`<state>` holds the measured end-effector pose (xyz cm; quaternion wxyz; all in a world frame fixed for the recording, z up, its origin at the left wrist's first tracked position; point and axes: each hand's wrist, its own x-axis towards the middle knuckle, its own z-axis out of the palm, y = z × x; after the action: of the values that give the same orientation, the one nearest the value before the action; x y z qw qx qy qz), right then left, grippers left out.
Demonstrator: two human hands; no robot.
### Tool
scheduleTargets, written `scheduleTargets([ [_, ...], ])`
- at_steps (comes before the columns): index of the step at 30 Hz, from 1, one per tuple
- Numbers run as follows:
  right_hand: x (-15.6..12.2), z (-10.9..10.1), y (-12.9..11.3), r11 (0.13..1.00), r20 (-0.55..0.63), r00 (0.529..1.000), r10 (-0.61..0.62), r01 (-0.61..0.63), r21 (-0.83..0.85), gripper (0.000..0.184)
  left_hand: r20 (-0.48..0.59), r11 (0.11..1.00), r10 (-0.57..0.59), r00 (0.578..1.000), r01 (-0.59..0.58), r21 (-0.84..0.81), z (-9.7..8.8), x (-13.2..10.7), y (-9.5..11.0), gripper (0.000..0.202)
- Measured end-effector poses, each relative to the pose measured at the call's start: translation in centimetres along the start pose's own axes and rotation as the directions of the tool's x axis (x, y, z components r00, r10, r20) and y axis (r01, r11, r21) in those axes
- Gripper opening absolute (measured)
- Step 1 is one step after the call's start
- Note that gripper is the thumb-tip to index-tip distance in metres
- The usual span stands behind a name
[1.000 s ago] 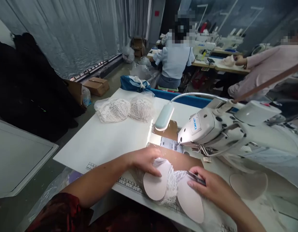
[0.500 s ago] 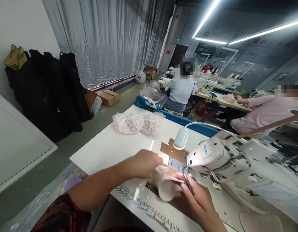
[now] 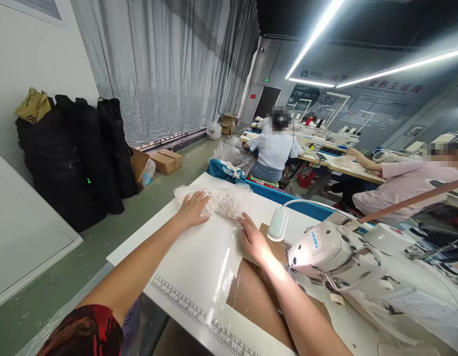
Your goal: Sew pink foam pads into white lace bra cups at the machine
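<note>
Two pale lace bra cups (image 3: 230,205) lie side by side at the far side of the white sewing table (image 3: 169,257), with sheer fabric around their edges. My left hand (image 3: 194,208) rests over the left cup, fingers spread and laid on the lace. Beside the right cup is my right hand (image 3: 253,238), its fingers stretched forward and the tips at the cup's near edge. Whether anything sits under the right palm is hidden. Neither hand visibly grips anything.
A JUKI sewing machine (image 3: 321,244) stands at the right, with a small lamp (image 3: 278,225) on a bent neck. Brown sheeting (image 3: 253,291) covers part of the tabletop. A blue cloth trough (image 3: 288,197) runs along the far edge. Two people sit at machines beyond.
Both hands have moved forward to the lace cups. The beige piece and dark slim tool they held near the machine no longer show. The view has tilted slightly up.
</note>
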<state>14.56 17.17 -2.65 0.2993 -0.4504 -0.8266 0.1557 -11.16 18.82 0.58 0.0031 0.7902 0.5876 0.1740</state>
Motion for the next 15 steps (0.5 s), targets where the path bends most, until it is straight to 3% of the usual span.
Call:
scheduleTargets([
  [3, -3.9, -0.8, 0.2, 0.997, 0.043, 0.998, -0.041, 0.044, -0.060, 0.042, 0.041, 1.000, -0.005, 0.999, 0.006, -0.016, 0.9, -1.4, -0.1, 0.067],
  [7, -10.2, -4.3, -1.0, 0.981, 0.126, 0.987, -0.103, 0.122, -0.153, 0.041, 0.056, 0.998, 0.040, 0.998, -0.038, -0.051, -0.4, -3.6, 0.5, 0.061],
  [10, -15.5, -7.8, -0.7, 0.962, 0.097, 0.991, 0.093, -0.065, -0.265, 0.038, 0.106, 0.989, 0.108, 0.988, -0.096, -0.115, -0.6, -6.6, 0.8, 0.058],
  [12, -19.2, -10.4, 0.6, 0.907, -0.046, 0.972, 0.231, -0.232, -0.350, 0.028, 0.171, 0.988, 0.107, 0.979, -0.086, -0.129, 0.2, -8.9, 0.9, 0.056],
  [13, -20.9, -11.6, 1.5, 0.861, -0.161, 0.945, 0.286, -0.327, -0.390, 0.023, 0.200, 0.988, 0.110, 0.974, -0.084, -0.133, 0.7, -10.1, 0.9, 0.056],
  [15, -23.7, -13.7, 3.3, 0.746, -0.348, 0.859, 0.375, -0.502, -0.437, 0.031, 0.216, 0.989, 0.112, 0.970, -0.088, -0.117, 2.0, -11.9, 1.4, 0.053],
])
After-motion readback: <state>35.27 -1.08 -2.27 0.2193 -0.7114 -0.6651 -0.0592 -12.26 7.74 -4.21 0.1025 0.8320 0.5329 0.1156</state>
